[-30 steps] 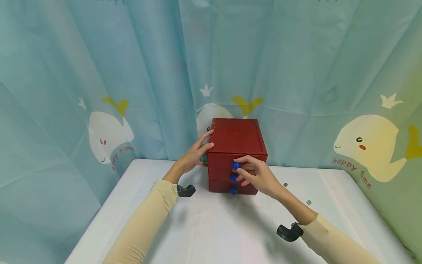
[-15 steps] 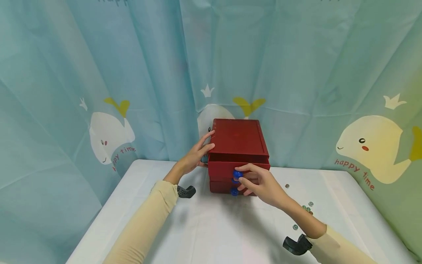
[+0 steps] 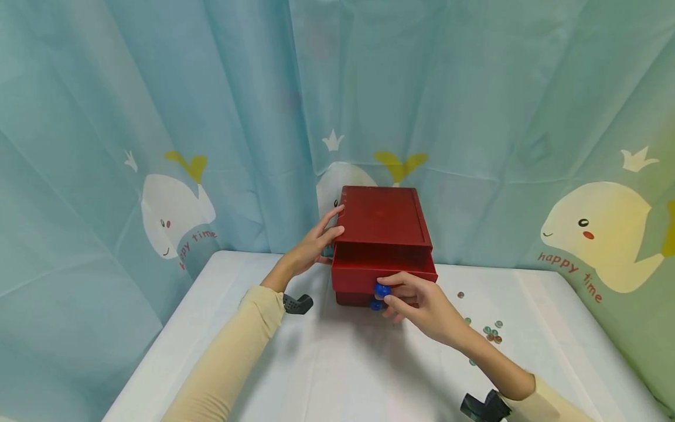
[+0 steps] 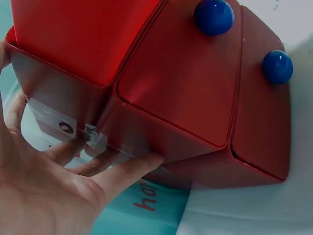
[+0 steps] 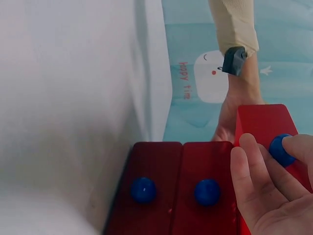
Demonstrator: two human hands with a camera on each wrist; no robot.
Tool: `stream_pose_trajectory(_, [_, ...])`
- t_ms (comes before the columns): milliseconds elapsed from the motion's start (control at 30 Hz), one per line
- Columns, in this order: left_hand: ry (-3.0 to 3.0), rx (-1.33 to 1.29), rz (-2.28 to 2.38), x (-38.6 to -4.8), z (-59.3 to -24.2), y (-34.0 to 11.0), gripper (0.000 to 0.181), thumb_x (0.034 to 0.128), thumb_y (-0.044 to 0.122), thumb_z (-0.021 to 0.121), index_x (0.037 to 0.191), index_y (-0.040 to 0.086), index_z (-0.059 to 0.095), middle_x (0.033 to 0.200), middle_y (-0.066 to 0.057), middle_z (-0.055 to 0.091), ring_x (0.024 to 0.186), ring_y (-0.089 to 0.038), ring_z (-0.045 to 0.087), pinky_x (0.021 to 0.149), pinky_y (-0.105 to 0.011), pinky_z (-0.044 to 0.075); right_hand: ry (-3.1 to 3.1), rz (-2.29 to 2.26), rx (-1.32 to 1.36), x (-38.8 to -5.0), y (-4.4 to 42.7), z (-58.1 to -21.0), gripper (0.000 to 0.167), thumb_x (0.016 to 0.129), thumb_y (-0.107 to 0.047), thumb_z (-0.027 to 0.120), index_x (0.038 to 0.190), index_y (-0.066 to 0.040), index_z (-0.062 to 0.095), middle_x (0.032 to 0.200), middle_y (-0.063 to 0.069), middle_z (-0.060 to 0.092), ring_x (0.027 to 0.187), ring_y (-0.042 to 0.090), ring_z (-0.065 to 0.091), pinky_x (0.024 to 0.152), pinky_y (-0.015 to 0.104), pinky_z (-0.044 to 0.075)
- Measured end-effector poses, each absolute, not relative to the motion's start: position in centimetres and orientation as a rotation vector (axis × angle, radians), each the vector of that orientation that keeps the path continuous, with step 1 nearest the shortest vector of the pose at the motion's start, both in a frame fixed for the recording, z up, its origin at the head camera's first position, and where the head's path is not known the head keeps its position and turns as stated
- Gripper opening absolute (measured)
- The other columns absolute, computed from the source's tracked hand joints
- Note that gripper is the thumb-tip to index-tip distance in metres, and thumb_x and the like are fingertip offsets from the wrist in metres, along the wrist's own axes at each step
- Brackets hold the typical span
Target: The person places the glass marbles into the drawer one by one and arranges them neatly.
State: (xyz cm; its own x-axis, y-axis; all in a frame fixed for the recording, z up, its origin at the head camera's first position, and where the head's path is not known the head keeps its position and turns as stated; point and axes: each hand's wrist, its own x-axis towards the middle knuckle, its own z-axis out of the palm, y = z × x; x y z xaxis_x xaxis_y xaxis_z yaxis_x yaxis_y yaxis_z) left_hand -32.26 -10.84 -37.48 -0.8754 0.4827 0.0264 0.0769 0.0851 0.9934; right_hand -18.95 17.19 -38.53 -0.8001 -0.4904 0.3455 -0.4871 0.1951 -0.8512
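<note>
A red three-drawer cabinet stands at the back of the table, its top drawer pulled partway out. My right hand pinches that drawer's blue knob between thumb and finger. In the right wrist view the two lower drawers are closed, each with its own blue knob. My left hand rests against the cabinet's left side with spread fingers, the fingertips at the top edge. The left wrist view shows those fingers lying over clear tape on the side wall. What the top drawer holds cannot be made out.
Several small glass pieces, green, clear and brown, lie on the white table right of the cabinet, some close to the right forearm. A blue curtain with whale prints hangs right behind the cabinet.
The top drawer has gone from closed to partly out, drawn toward me by the right hand on its knob. More glass pieces show beside the right forearm. My left hand stays in place.
</note>
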Motion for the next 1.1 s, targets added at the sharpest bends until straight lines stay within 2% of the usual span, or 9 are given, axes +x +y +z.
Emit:
stream_pose_trajectory(533, [2.071, 0.579, 1.836, -32.2, -37.4, -10.9, 0.063, 0.1032, 0.045, 0.050, 0.160, 0.050, 0.022, 0.168, -0.002, 0.020, 0.149, -0.034, 0.032, 0.097, -0.068, 0.048, 2.482, -1.691, -1.073, -16.3, 16.8, -38.9, 0.033, 0.097, -0.001, 0.069, 0.129, -0.010, 0.067, 0.090, -0.001, 0.076, 0.071, 0.015, 0.073, 0.065, 0.038, 0.062])
stream_pose_trajectory(833, [2.058, 0.575, 1.850, -32.1, -37.5, -11.2, 0.062, 0.1042, 0.044, 0.049, 0.160, 0.050, 0.021, 0.168, -0.003, 0.020, 0.150, -0.033, 0.031, 0.097, -0.069, 0.048, 2.423, -1.673, -1.094, -14.7, 17.1, -38.8, 0.032, 0.098, -0.001, 0.066, 0.129, -0.009, 0.066, 0.092, 0.000, 0.076, 0.073, 0.015, 0.074, 0.067, 0.038, 0.062])
stream_pose_trajectory(1100, [2.076, 0.589, 1.844, -32.1, -37.5, -10.9, 0.062, 0.1042, 0.044, 0.050, 0.160, 0.050, 0.022, 0.167, -0.003, 0.022, 0.148, -0.034, 0.033, 0.096, -0.067, 0.050, 2.382, -1.702, -1.108, -13.5, 17.1, -38.9, 0.032, 0.099, -0.001, 0.065, 0.130, -0.009, 0.065, 0.101, 0.004, 0.075, 0.076, 0.016, 0.075, 0.066, 0.037, 0.063])
